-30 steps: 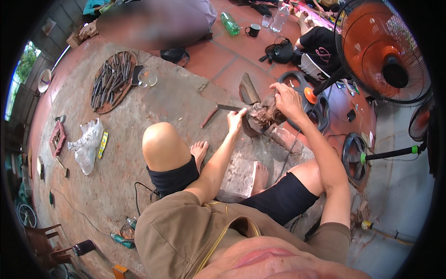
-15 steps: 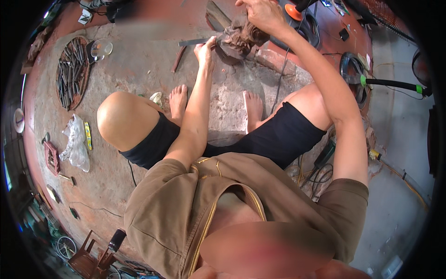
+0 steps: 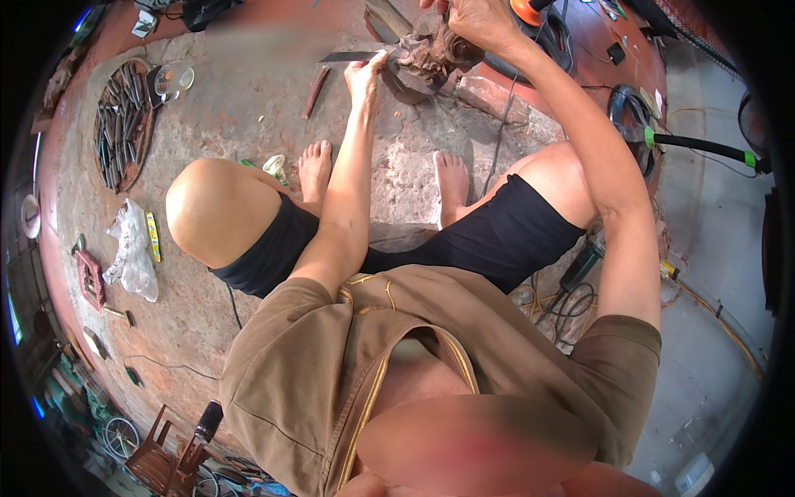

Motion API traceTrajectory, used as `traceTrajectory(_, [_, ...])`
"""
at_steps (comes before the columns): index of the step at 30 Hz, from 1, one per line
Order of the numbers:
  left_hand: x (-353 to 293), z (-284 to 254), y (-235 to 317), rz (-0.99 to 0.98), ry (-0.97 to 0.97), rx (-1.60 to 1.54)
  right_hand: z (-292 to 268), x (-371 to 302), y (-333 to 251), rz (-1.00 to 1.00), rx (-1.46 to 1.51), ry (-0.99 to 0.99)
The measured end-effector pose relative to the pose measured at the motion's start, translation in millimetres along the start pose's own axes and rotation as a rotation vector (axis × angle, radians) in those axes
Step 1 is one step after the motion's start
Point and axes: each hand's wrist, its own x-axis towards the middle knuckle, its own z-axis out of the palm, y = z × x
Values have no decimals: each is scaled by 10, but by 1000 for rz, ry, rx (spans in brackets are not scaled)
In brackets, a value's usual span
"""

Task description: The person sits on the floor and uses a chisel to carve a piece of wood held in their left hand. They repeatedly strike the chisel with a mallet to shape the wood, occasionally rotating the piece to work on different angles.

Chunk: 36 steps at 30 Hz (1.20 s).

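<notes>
Brown, knobbly wood-like carving (image 3: 422, 60) sits between my hands, higher in view than a second ago, so contact's harder to read. Left grip (image 3: 363, 76) closed on dark flat metal bar (image 3: 346, 57); right grip (image 3: 484, 25) cropped, can't tell opening or hold.

Carved brn pc (image 3: 424, 56), ridged; flat dk strip (image 3: 346, 57) L of it.

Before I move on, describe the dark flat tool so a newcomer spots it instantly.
Find the carved brown piece at the picture's top. Just left of it, the left hand holds the dark flat tool. Unlike the reddish stick lying below, it's gripped.
</notes>
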Motion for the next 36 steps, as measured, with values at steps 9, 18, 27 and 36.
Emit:
traceTrajectory(9, [-46, -64, 39, -61, -55, 13, -134, -81, 72, -69, 119, -85])
traceTrajectory(18, [-57, -124, 23, -117, -293, 68, -195, -157, 240, -114, 183, -118])
traceTrajectory(27, [-219, 35, 91, -10, -382, 133, -224, -172, 421, -1, 10, -64])
traceTrajectory(36, [-114, 87, 82, 26, -301, 125, -192, -84, 584, 29, 67, -60])
